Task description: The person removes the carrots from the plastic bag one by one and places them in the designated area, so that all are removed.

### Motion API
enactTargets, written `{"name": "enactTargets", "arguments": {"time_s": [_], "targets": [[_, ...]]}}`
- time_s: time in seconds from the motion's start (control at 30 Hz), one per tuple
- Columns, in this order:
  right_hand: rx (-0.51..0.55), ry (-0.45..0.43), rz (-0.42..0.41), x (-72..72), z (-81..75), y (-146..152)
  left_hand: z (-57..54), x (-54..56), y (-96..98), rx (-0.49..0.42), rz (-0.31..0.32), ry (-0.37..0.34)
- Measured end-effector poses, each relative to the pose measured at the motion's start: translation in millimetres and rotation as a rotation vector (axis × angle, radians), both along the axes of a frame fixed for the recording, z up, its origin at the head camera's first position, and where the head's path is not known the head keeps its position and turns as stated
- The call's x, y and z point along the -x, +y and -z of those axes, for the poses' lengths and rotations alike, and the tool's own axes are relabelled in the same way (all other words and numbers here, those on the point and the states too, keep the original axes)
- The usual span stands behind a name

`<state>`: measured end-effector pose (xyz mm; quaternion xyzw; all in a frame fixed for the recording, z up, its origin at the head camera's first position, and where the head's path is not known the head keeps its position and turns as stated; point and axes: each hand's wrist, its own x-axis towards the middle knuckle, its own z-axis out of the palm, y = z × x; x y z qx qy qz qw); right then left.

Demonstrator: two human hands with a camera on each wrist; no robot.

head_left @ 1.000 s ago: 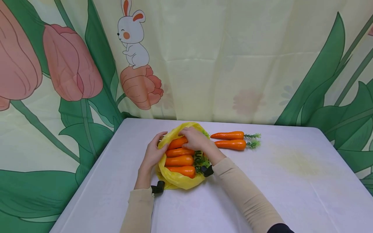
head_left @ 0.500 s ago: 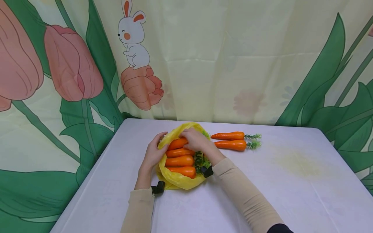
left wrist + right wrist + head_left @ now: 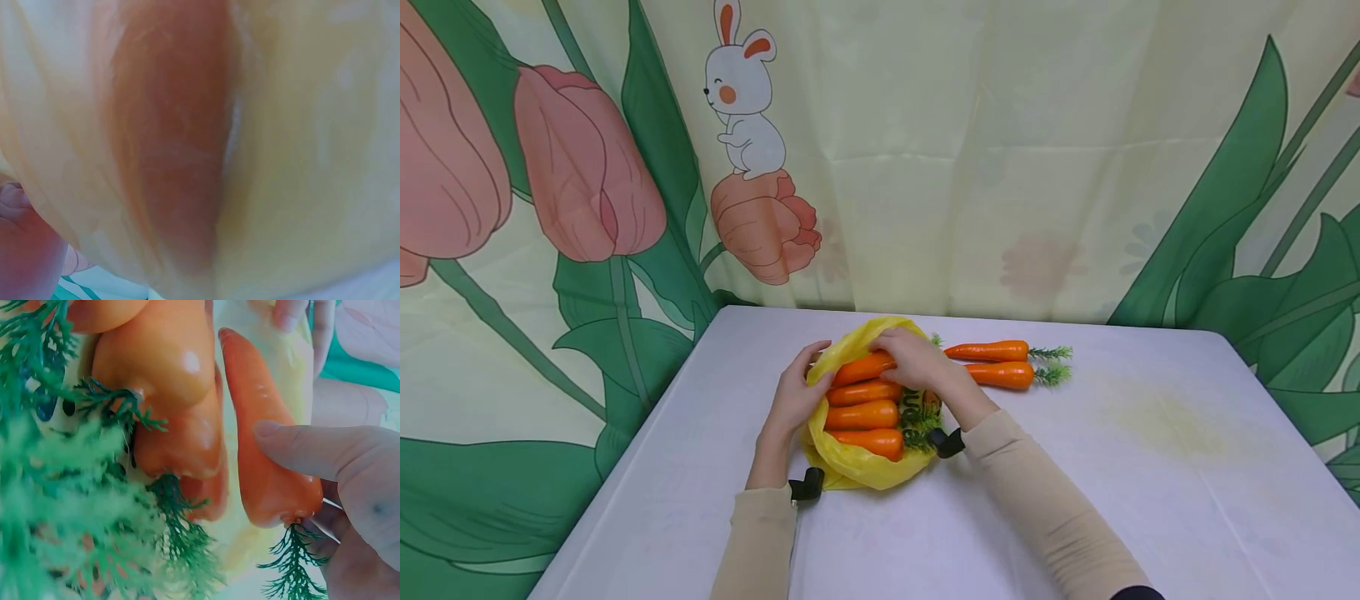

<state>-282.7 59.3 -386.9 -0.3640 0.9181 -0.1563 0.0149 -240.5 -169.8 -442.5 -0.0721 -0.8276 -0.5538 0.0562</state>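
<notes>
A yellow plastic bag (image 3: pixel 867 475) lies wide-mouthed on the table with several orange carrots (image 3: pixel 861 415) side by side in it, their green tops to the right. My left hand (image 3: pixel 792 396) grips the bag's left rim, thumb at the edge and fingers on the outside. In the left wrist view the bag's film (image 3: pixel 312 156) fills most of the picture, an orange shape showing through. My right hand (image 3: pixel 913 360) pinches the farthest carrot (image 3: pixel 265 469) near its thick end, thumb on top. Its tip points toward my left hand; its leafy top hangs beside my fingers.
Two more carrots (image 3: pixel 1000 375) lie on the white tablecloth (image 3: pixel 1075 467) right of the bag, tops to the right. Behind the table hangs a printed curtain (image 3: pixel 925 208). Black wrist cameras (image 3: pixel 806 484) sit on both wrists near the bag.
My right hand has shifted slightly right, and the farthest carrot has moved right with it, so more of the carrot shows. The left hand and the bag have stayed in place.
</notes>
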Motion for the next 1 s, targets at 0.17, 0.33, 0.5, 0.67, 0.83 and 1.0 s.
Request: {"name": "enactTargets", "arguments": {"time_s": [0.17, 0.33, 0.5, 0.67, 0.83, 1.0], "targets": [[0.004, 0.012, 0.004, -5.4, -4.4, 9.9, 1.0, -0.7, -0.1, -0.002, 0.009, 0.014], [0.040, 0.015, 0.011, -10.3, -5.8, 22.3, 1.5, -0.7, 0.2, -0.001, 0.010, 0.015], [0.083, 0.024, 0.028, -15.2, -6.6, 35.6, 0.7, -0.7, 0.7, 0.000, 0.010, 0.008], [0.112, 0.029, 0.046, -19.5, -6.4, 48.3, 0.5, -0.6, 0.9, 0.004, 0.007, 0.007], [0.148, 0.045, 0.072, -23.3, -3.8, 64.6, 0.9, -0.3, 0.5, 0.008, 0.009, 0.020], [0.184, 0.069, 0.097, -27.4, 0.4, 84.0, 0.5, -0.7, 0.9, 0.004, 0.010, 0.017]]}}
